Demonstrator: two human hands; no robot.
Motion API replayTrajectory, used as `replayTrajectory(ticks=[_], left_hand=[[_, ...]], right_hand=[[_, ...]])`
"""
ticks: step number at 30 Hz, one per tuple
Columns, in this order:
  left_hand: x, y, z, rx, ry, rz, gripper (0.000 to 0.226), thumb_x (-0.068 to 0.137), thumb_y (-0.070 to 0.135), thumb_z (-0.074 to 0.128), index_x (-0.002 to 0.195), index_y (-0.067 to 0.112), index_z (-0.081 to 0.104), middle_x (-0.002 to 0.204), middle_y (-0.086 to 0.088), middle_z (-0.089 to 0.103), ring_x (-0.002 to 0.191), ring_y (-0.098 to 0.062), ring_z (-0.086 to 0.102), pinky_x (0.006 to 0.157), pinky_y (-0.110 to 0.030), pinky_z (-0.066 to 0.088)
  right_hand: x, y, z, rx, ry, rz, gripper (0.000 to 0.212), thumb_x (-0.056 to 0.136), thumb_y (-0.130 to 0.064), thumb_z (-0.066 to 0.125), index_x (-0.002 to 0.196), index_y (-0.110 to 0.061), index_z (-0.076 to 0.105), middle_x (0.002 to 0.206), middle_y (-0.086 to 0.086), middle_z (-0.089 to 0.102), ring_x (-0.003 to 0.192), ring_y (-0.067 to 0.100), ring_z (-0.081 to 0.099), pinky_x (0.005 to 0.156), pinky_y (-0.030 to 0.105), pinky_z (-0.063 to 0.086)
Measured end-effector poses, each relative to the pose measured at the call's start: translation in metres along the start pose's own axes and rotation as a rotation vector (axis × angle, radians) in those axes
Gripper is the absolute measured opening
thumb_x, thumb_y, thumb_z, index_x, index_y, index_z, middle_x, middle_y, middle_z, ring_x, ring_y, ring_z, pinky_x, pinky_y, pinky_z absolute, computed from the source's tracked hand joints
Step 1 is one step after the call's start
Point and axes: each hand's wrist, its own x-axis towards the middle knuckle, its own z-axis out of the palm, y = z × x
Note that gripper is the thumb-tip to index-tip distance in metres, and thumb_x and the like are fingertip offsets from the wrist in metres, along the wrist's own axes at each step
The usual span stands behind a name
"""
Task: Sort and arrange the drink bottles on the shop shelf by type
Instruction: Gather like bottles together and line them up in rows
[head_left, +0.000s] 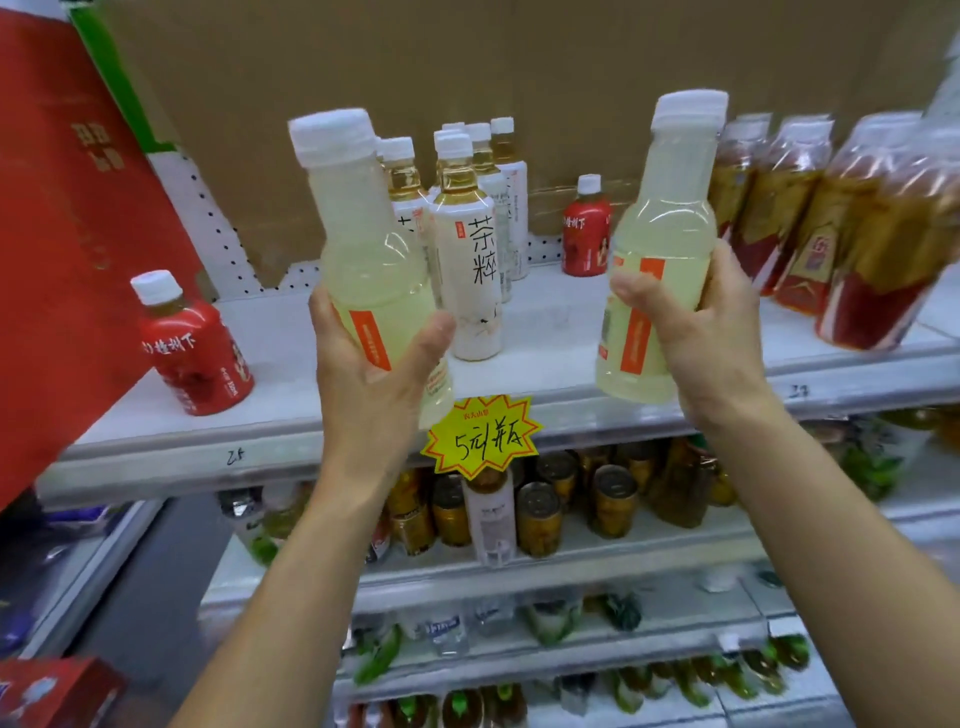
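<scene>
Head view:
- left hand (374, 374) wraps left pale bottle (358, 234); right hand (696, 332) wraps right pale bottle (665, 223).
- both bottles roughly upright, held in air over near edge of top shelf (545, 332).
- open shelf room between white-label tea bottles (472, 244) at centre and amber bottles (831, 234) at right; far red bottle (587, 234) stands at back of that gap.
- near red bottle (195, 353) at left, beside red carton (62, 234).
- yellow price tag (480, 436) on shelf lip.
- cans (540, 519) on shelf below.

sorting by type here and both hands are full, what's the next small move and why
Probably stand both pale bottles together on the bare shelf between the white bottles and the amber ones: the left hand and right hand hold a matching pair.
</scene>
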Motion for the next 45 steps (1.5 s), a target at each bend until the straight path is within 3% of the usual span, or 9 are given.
replayTrajectory(ticks=[5, 8, 13, 17, 20, 28, 36, 41, 45], left_hand=[[-0.049, 0.002, 0.027, -0.053, -0.176, -0.11, 0.053, 0.081, 0.031, 0.08, 0.124, 0.029, 0.049, 0.109, 0.01, 0.067, 0.096, -0.004, 0.067, 0.078, -0.024, 0.056], [-0.081, -0.004, 0.055, -0.023, -0.247, -0.185, 0.046, 0.077, 0.036, 0.083, 0.113, 0.029, 0.054, 0.099, 0.01, 0.068, 0.087, 0.0, 0.066, 0.074, -0.021, 0.052], [-0.134, -0.023, 0.113, 0.038, -0.348, -0.315, 0.057, 0.058, 0.061, 0.076, 0.103, 0.03, 0.059, 0.091, 0.011, 0.071, 0.085, -0.007, 0.068, 0.077, -0.031, 0.055], [-0.186, -0.014, 0.188, 0.098, -0.472, -0.369, 0.046, 0.074, 0.045, 0.083, 0.108, 0.033, 0.054, 0.097, 0.011, 0.068, 0.088, -0.006, 0.066, 0.079, -0.033, 0.056], [-0.199, -0.016, 0.211, 0.088, -0.473, -0.401, 0.048, 0.073, 0.051, 0.081, 0.11, 0.037, 0.053, 0.097, 0.013, 0.067, 0.088, -0.004, 0.066, 0.081, -0.037, 0.058], [-0.281, 0.03, 0.388, 0.06, -0.516, -0.455, 0.045, 0.078, 0.045, 0.079, 0.113, 0.033, 0.052, 0.098, 0.012, 0.064, 0.088, -0.006, 0.065, 0.078, -0.036, 0.058], [-0.293, 0.066, 0.514, 0.075, -0.57, -0.412, 0.045, 0.08, 0.046, 0.076, 0.115, 0.031, 0.052, 0.099, 0.011, 0.063, 0.089, -0.006, 0.063, 0.072, -0.028, 0.053], [-0.277, 0.073, 0.588, 0.09, -0.61, -0.334, 0.05, 0.078, 0.051, 0.076, 0.117, 0.029, 0.053, 0.102, 0.009, 0.065, 0.092, -0.01, 0.065, 0.073, -0.029, 0.052], [-0.26, 0.073, 0.643, 0.052, -0.604, -0.324, 0.049, 0.072, 0.056, 0.076, 0.11, 0.032, 0.056, 0.1, 0.007, 0.069, 0.09, -0.013, 0.068, 0.08, -0.04, 0.058]], right_hand=[[-0.06, 0.0, -0.036, -0.142, -0.008, 0.052, 0.039, 0.082, -0.037, 0.075, 0.114, -0.031, 0.053, 0.103, -0.007, 0.065, 0.092, 0.006, 0.065, 0.074, 0.024, 0.054], [-0.089, 0.013, -0.064, -0.221, 0.004, 0.138, 0.042, 0.081, -0.037, 0.076, 0.115, -0.024, 0.055, 0.098, -0.011, 0.063, 0.086, -0.001, 0.063, 0.069, 0.016, 0.049], [-0.121, 0.038, -0.123, -0.26, 0.045, 0.256, 0.037, 0.079, -0.036, 0.078, 0.107, -0.031, 0.053, 0.097, -0.011, 0.064, 0.084, 0.0, 0.063, 0.066, 0.014, 0.047], [-0.124, 0.057, -0.216, -0.285, 0.09, 0.321, 0.045, 0.08, -0.036, 0.078, 0.115, -0.024, 0.053, 0.098, -0.008, 0.065, 0.088, 0.006, 0.064, 0.068, 0.02, 0.047], [-0.121, 0.063, -0.245, -0.327, 0.062, 0.344, 0.044, 0.079, -0.035, 0.077, 0.114, -0.025, 0.052, 0.098, -0.009, 0.064, 0.085, 0.001, 0.063, 0.066, 0.018, 0.046], [-0.083, 0.073, -0.436, -0.424, 0.035, 0.371, 0.045, 0.081, -0.036, 0.077, 0.117, -0.026, 0.051, 0.097, -0.013, 0.062, 0.084, -0.002, 0.06, 0.065, 0.016, 0.044], [-0.02, 0.074, -0.551, -0.419, 0.058, 0.333, 0.042, 0.081, -0.035, 0.076, 0.113, -0.023, 0.052, 0.093, -0.011, 0.061, 0.077, -0.005, 0.059, 0.059, 0.011, 0.043], [0.034, 0.079, -0.6, -0.407, 0.083, 0.274, 0.039, 0.081, -0.033, 0.076, 0.111, -0.025, 0.051, 0.095, -0.012, 0.06, 0.084, 0.001, 0.06, 0.068, 0.021, 0.047], [0.085, 0.096, -0.634, -0.412, 0.081, 0.238, 0.036, 0.08, -0.037, 0.077, 0.106, -0.027, 0.053, 0.096, -0.011, 0.063, 0.086, 0.002, 0.062, 0.072, 0.027, 0.051]])
